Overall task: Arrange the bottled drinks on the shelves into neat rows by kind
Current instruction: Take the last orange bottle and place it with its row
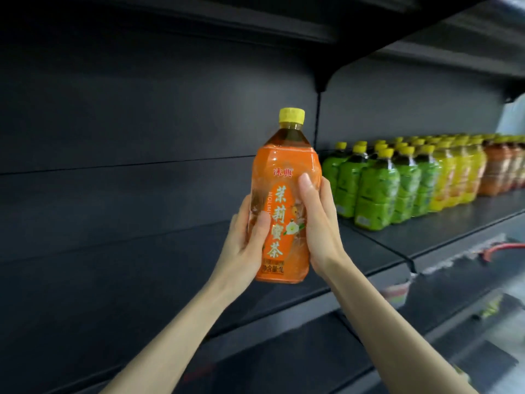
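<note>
An orange-labelled tea bottle [284, 166] with a yellow cap is held upright in front of the dark shelf [142, 251], above its surface. My left hand [244, 245] grips its lower left side, thumb across the label. My right hand [318, 223] grips its right side, thumb on the label front. To the right on the same shelf stand rows of green-labelled bottles [375, 191], then yellow-labelled bottles [454, 177], then orange-labelled bottles [500, 169] at the far right.
A dark back panel [142, 109] and an upper shelf [369, 29] with a bracket [324, 78] close in the space above. Lower shelves [426, 322] sit below right, with blurred items and a red object [502, 247].
</note>
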`<act>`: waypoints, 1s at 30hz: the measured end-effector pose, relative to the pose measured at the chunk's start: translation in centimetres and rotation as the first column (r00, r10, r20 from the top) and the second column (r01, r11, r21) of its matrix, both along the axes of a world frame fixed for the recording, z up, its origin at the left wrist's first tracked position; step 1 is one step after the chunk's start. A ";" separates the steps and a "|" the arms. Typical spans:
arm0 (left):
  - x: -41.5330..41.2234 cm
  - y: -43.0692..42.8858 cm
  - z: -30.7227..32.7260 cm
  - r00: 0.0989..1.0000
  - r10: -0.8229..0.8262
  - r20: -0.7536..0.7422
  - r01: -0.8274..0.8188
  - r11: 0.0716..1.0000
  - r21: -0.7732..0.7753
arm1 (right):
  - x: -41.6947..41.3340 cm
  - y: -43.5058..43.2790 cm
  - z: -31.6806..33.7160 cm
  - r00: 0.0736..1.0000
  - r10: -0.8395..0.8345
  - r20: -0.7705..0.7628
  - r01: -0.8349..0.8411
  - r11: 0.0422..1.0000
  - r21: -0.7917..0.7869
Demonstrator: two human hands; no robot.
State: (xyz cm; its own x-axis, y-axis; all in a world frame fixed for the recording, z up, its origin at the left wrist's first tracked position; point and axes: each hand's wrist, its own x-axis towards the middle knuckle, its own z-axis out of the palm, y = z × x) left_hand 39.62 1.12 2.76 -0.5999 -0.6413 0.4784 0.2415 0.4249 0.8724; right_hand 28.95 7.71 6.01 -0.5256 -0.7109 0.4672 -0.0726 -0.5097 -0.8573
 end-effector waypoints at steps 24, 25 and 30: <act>-41.3 21.8 -2.4 0.922 -0.364 0.134 0.375 0.925 -0.066 | -39.7 25.8 -4.1 0.894 -0.439 0.089 0.435 0.898 0.063; -43.3 21.7 -2.5 0.922 -0.364 0.132 0.375 0.925 -0.068 | -41.7 25.7 -4.2 0.892 -0.445 0.083 0.441 0.896 0.062; -54.0 19.3 -1.1 0.930 -0.323 0.176 0.346 0.930 -0.120 | -52.6 24.6 -3.3 0.884 -0.467 0.033 0.464 0.883 0.068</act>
State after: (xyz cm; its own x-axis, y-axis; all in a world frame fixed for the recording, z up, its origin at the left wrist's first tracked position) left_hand -14.39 20.46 1.65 -0.8398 -0.3198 0.4387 0.2625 0.4681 0.8438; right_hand -23.66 32.30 2.75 -0.8227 -0.4034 0.4004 -0.2486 -0.3781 -0.8918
